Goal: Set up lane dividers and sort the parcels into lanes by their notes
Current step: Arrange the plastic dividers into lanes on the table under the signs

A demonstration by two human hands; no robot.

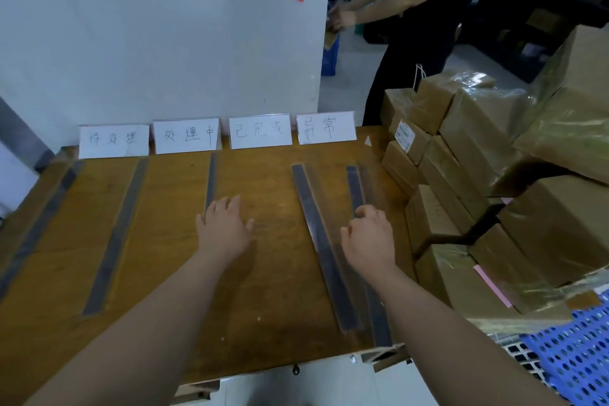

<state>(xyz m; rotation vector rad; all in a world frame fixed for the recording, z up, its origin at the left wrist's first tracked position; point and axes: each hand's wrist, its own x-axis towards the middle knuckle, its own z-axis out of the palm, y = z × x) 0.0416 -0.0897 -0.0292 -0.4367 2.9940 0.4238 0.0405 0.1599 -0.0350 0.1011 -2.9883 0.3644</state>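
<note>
Several long grey divider strips lie lengthwise on the wooden table (270, 290). My left hand (224, 227) lies flat with fingers spread on the near end of the middle strip (211, 178). My right hand (369, 237) has its fingers curled on the far right strip (354, 188). Just left of it runs another strip (316, 227). Two more strips (115, 234) lie further left. Four white handwritten cards (260, 131) stand along the table's back edge. Brown tape-wrapped parcels (468, 161) are stacked to the right, one with a pink note (492, 285).
A white wall (164, 43) rises behind the cards. Another person in dark clothes (412, 26) stands at the back right, handling something. A blue perforated crate (573, 356) sits at the lower right, below the parcels.
</note>
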